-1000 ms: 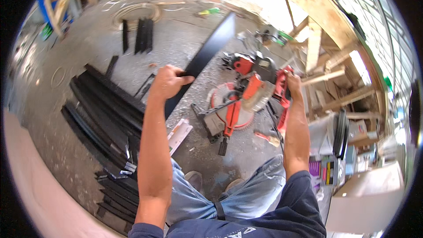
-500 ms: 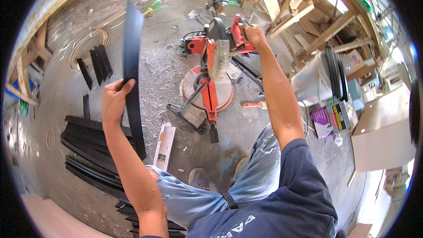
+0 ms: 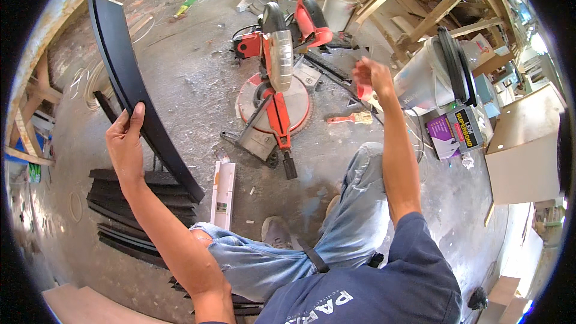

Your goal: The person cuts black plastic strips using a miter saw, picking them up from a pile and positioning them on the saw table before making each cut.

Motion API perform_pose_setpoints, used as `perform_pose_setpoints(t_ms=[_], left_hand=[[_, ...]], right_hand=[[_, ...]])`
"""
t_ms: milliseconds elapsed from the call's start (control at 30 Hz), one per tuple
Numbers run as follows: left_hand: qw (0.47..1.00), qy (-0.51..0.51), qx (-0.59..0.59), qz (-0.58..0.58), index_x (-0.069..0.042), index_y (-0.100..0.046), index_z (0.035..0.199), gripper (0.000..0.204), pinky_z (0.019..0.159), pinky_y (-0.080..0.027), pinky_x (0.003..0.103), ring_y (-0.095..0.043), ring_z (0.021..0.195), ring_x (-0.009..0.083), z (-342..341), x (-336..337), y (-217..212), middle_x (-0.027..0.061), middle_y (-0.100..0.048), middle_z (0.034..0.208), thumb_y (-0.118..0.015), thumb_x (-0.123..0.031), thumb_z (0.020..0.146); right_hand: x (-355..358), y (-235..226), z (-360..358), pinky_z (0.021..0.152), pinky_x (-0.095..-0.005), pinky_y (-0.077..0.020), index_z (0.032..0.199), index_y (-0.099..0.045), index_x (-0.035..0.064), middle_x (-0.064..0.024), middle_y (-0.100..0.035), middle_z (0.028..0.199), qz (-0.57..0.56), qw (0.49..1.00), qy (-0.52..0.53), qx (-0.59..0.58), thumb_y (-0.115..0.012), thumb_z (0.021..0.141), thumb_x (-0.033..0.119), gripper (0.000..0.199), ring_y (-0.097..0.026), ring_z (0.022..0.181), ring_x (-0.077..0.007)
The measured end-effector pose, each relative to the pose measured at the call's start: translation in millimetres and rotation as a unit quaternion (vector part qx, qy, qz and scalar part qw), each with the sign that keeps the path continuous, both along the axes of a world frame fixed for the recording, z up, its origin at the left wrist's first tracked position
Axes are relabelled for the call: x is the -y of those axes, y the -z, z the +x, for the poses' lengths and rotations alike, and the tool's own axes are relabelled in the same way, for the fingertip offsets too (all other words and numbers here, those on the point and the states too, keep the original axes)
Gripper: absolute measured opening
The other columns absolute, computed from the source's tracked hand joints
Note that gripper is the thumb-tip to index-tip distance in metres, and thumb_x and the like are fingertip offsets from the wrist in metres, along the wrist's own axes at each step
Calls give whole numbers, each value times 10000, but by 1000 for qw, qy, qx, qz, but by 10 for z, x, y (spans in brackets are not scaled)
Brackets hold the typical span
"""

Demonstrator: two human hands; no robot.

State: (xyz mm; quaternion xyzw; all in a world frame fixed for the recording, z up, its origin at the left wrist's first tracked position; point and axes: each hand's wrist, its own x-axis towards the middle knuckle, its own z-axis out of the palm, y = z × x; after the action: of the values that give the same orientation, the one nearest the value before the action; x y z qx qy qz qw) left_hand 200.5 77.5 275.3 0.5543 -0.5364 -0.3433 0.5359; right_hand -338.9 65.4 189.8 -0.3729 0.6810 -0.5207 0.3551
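Observation:
My left hand (image 3: 129, 138) grips a long flat black strip of moulding (image 3: 143, 105), thumb on top and fingers behind. The strip slants from the upper left down toward my knee. A red and grey mitre saw (image 3: 277, 114) stands on the floor in front of me. Its head is up over the round base, and the red handle (image 3: 312, 21) is free of any hand. My right hand (image 3: 375, 78) is right of the saw, apart from the handle. Its fingers are smeared by motion. A small red thing (image 3: 363, 92) shows just below it, too little to name.
Black strips (image 3: 138, 204) lie stacked left of my legs. A white channel-shaped piece (image 3: 224, 195) lies by my knee. Right of the saw are a paintbrush (image 3: 351, 118), a large pale bucket (image 3: 429, 75) and a purple-and-black box (image 3: 453, 133). Timber (image 3: 444, 12) leans behind.
My right hand has let go of the saw handle and moved down and toward me. The left hand has swung the black strip leftward, its far end tilting left.

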Motion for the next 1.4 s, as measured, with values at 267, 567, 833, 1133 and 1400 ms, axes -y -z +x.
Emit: perform_pose_setpoints(t_ms=[267,567,833,1133,1400], left_hand=[[997,-18,37,-58,-39,-708,861,247,717,-435,234,-522,753,63,22,84,3,-52,-635,801,-704,-276,929],[999,10,15,-49,65,-662,903,321,673,-403,227,-466,757,49,-302,-25,19,-61,-577,831,-707,-252,923],[997,12,59,-42,71,-650,937,359,655,-429,286,-493,720,78,-291,-20,-45,27,-601,725,-629,-287,963],[979,95,-68,-165,18,-654,913,367,616,-408,308,-449,679,90,-828,-41,-135,-24,-501,691,-626,-345,959],[943,28,-301,-139,49,-660,878,288,566,-394,305,-439,625,83,-918,-97,-177,-7,-489,624,-630,-229,949]], right_hand=[[-322,235,-139,511,-256,-499,837,-656,13,-81,-684,723,29,999,-30,-17,-545,972,333,364,-636,551,-129],[-193,-16,315,636,-263,-516,1054,-664,-38,-90,-701,846,-132,979,94,-123,-605,927,182,261,-635,674,-118],[-386,-337,1250,759,-333,-515,1067,-654,-12,-132,-676,927,-246,928,-25,-280,-659,880,151,248,-649,822,-211],[-818,-78,2459,1001,-422,-430,1481,-321,66,-146,-489,1396,-184,865,-397,-246,-803,745,172,886,-503,1253,-298],[-768,457,2649,761,-342,-474,1111,-605,-31,-99,-654,891,-116,907,-348,-204,-647,940,200,291,-601,815,-194]])
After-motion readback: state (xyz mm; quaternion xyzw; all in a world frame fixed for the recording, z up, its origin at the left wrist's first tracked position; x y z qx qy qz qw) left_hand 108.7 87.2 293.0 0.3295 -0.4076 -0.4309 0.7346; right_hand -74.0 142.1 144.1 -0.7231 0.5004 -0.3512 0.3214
